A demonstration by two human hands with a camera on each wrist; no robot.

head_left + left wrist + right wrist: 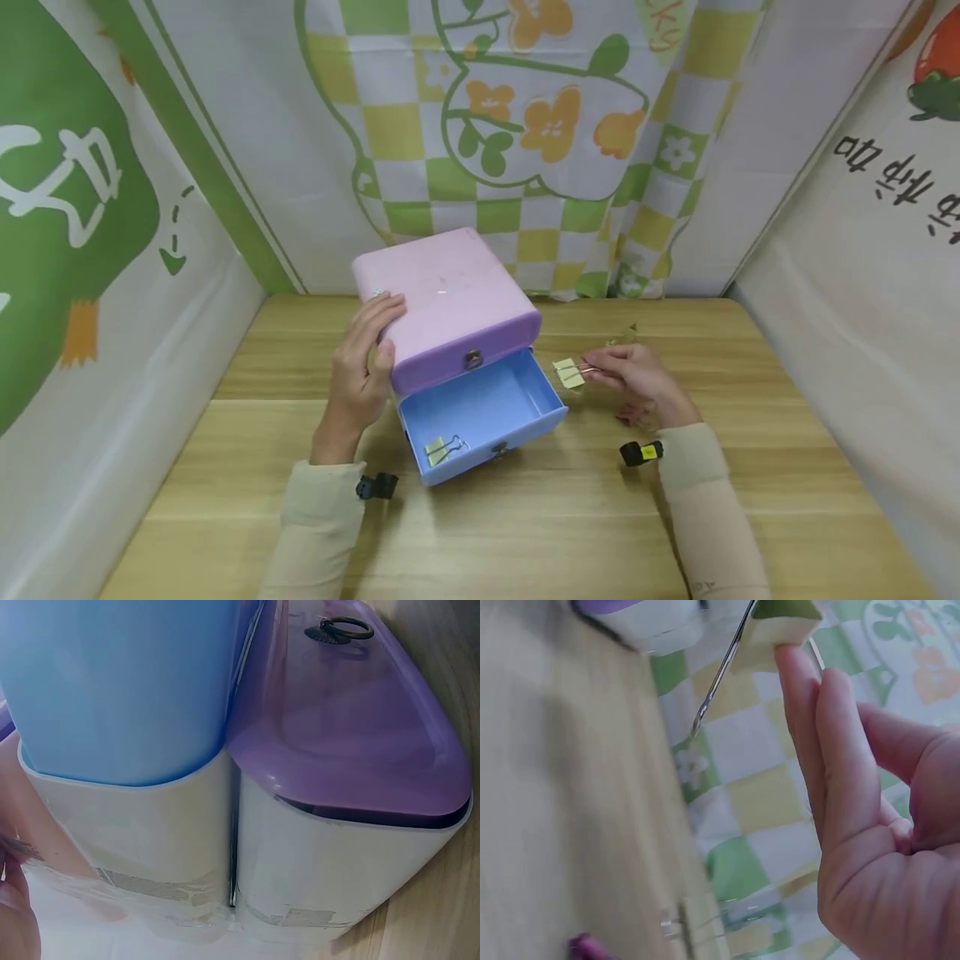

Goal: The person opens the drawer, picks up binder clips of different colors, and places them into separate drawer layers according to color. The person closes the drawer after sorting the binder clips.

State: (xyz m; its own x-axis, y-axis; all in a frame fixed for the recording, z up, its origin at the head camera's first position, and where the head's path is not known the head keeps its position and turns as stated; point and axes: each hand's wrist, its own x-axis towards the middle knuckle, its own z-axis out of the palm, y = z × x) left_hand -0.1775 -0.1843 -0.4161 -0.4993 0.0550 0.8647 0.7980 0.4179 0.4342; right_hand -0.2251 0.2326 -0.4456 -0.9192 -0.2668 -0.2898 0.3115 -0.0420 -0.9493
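Note:
My left hand [362, 367] rests on the left side and top of the pink-topped drawer box [450, 292]. Below its purple front, a blue drawer [480, 408] stands pulled out, with one pale yellow binder clip [437, 451] lying in its front left part. Right of the drawer, my right hand [637, 379] pinches a second yellow clip [569, 373] by its wire handles. In the right wrist view that clip [776, 634] shows at the fingertips of the hand [877, 825]. The left wrist view shows the blue drawer [120, 682] beside the purple drawer [352, 720].
Small clear or gold-coloured items [624, 336] lie behind my right hand, and a pinkish-red item [633, 414] lies under it. A checkered curtain [540, 150] hangs behind the wooden table [585, 533]. Printed cloth walls [90, 333] stand at both sides.

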